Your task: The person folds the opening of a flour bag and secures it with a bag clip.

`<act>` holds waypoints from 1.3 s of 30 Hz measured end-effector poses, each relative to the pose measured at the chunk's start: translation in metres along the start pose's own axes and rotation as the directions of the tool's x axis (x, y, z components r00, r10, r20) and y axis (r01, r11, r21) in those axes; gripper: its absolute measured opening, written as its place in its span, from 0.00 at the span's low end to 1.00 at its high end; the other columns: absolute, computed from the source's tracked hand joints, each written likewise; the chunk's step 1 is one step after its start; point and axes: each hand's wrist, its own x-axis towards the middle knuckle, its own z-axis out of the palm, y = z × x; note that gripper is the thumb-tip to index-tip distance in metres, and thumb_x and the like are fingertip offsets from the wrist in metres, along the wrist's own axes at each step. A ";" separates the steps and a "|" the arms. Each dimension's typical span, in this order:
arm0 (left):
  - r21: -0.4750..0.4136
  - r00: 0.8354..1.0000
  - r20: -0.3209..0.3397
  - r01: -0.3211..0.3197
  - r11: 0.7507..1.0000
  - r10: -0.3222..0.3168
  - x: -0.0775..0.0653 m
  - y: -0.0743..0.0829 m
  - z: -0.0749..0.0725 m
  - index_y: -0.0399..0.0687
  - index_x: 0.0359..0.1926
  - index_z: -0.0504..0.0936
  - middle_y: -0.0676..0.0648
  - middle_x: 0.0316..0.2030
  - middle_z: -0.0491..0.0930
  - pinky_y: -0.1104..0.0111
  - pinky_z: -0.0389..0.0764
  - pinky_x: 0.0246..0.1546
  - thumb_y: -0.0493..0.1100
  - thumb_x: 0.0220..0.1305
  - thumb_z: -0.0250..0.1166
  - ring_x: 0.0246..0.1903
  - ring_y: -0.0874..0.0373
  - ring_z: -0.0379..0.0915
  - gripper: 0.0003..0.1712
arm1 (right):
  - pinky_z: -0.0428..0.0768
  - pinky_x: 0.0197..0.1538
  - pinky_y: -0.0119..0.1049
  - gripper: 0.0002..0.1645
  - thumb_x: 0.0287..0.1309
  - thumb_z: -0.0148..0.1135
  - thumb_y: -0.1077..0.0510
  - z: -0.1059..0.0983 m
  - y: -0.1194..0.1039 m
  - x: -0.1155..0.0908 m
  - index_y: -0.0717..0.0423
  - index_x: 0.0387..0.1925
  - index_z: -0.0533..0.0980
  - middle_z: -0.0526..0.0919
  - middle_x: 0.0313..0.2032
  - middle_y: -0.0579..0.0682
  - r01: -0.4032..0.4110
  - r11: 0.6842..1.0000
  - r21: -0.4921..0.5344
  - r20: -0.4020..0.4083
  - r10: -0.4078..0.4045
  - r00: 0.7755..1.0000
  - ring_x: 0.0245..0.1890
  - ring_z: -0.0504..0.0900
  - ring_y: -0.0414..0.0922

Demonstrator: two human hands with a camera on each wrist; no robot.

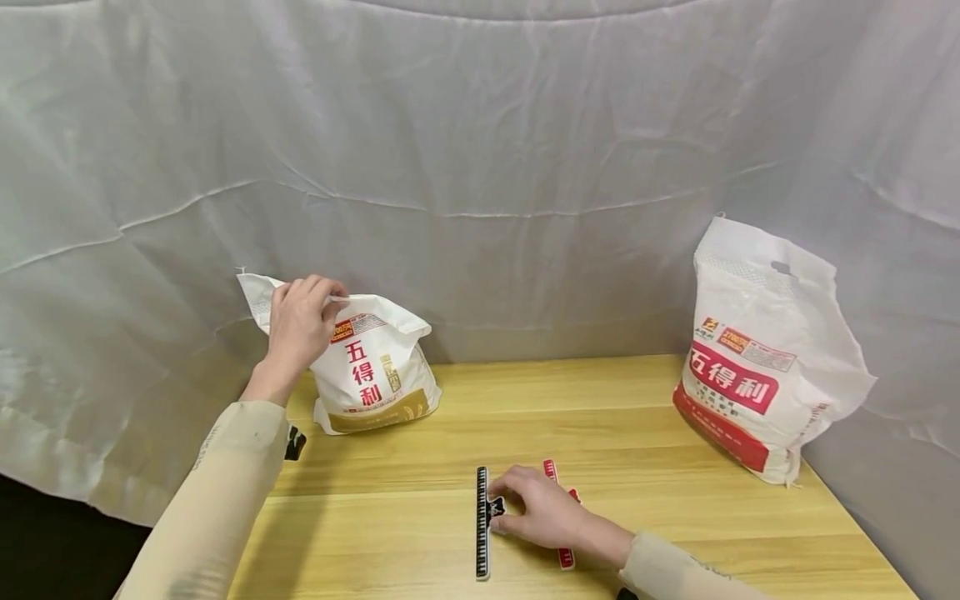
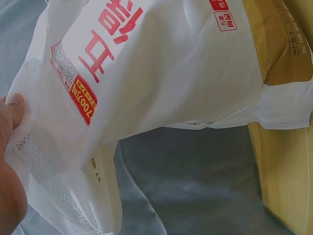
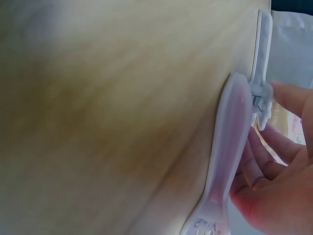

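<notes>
My left hand grips the folded top edge of a white flour bag with red lettering and a gold base, standing at the back left. In the left wrist view the thumb presses the plastic of the flour bag near its top. On the table my right hand pinches the handle of a black piano-key clip between thumb and fingers. The right wrist view shows the clip edge-on, with its spring at the fingertips. A red piano-key clip lies partly hidden under this hand.
Another white flour bag, with a red label, stands upright at the right edge of the wooden table. A small black item shows beside the left sleeve. Grey cloth hangs behind the table.
</notes>
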 end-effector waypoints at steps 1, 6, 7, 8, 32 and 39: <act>0.001 1.000 -0.001 -0.001 1.000 0.001 0.000 0.000 0.000 0.42 0.40 0.83 0.40 0.41 0.84 0.42 0.65 0.61 0.30 0.66 0.69 0.45 0.40 0.75 0.05 | 0.80 0.53 0.35 0.21 0.59 0.76 0.49 0.000 0.000 0.000 0.53 0.51 0.82 0.83 0.47 0.42 -0.001 1.000 -0.006 -0.002 0.001 1.000 0.46 0.76 0.36; 0.002 1.000 -0.005 -0.011 1.000 0.011 0.000 -0.001 0.001 0.42 0.40 0.82 0.40 0.41 0.84 0.42 0.66 0.60 0.31 0.67 0.68 0.44 0.40 0.75 0.05 | 0.79 0.52 0.35 0.18 0.59 0.76 0.48 0.000 0.000 0.000 0.50 0.47 0.83 0.81 0.45 0.40 -0.016 1.000 -0.027 -0.002 0.016 1.000 0.45 0.75 0.35; 0.002 1.000 -0.005 -0.012 1.000 0.012 0.000 -0.001 0.002 0.43 0.40 0.82 0.40 0.41 0.84 0.42 0.66 0.60 0.31 0.67 0.68 0.44 0.40 0.75 0.05 | 0.79 0.51 0.34 0.18 0.59 0.76 0.48 0.000 0.000 0.000 0.50 0.47 0.83 0.80 0.45 0.40 -0.019 0.999 -0.027 0.001 0.019 1.000 0.44 0.75 0.35; 0.003 1.000 -0.005 -0.012 1.000 0.012 -0.001 -0.001 0.002 0.43 0.40 0.82 0.41 0.41 0.84 0.42 0.66 0.60 0.31 0.67 0.69 0.44 0.40 0.75 0.05 | 0.79 0.51 0.34 0.18 0.59 0.76 0.48 0.000 0.001 0.000 0.50 0.47 0.83 0.80 0.45 0.40 -0.021 0.999 -0.026 0.003 0.021 1.000 0.44 0.75 0.35; 0.006 1.000 -0.008 -0.015 1.000 0.015 -0.002 0.000 0.001 0.43 0.40 0.82 0.41 0.41 0.83 0.42 0.65 0.61 0.31 0.67 0.68 0.44 0.40 0.74 0.05 | 0.74 0.35 0.28 0.20 0.55 0.79 0.53 -0.004 -0.003 -0.001 0.55 0.43 0.78 0.77 0.33 0.44 -0.109 0.973 0.202 0.005 0.110 0.994 0.33 0.73 0.36; 0.006 1.000 -0.006 -0.018 1.000 0.018 -0.003 0.000 0.001 0.42 0.40 0.82 0.40 0.41 0.83 0.42 0.66 0.60 0.31 0.67 0.68 0.43 0.40 0.74 0.05 | 0.78 0.34 0.28 0.20 0.56 0.77 0.56 -0.001 -0.001 -0.002 0.56 0.46 0.77 0.79 0.32 0.43 -0.136 0.941 0.309 0.016 0.138 0.990 0.32 0.77 0.36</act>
